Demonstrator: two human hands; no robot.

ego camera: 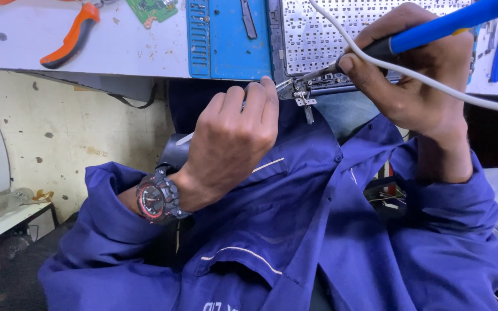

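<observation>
White desk (116,46) edge crowding against chest; right hand (416,75) gripping soldering iron (433,29), tip touching keyboard frame (370,29) corner hinge; left hand (231,138) curling, fingertips pinching something thin, unclear.

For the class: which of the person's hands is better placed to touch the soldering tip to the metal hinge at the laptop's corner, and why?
Right. The right hand grips the blue soldering iron, its tip beside the hinge; the left hand steadies the laptop edge.

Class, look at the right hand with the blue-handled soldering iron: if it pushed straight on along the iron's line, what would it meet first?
Probably the metal hinge bracket on the laptop frame's corner; the soldering iron in the right hand already points there.
</observation>
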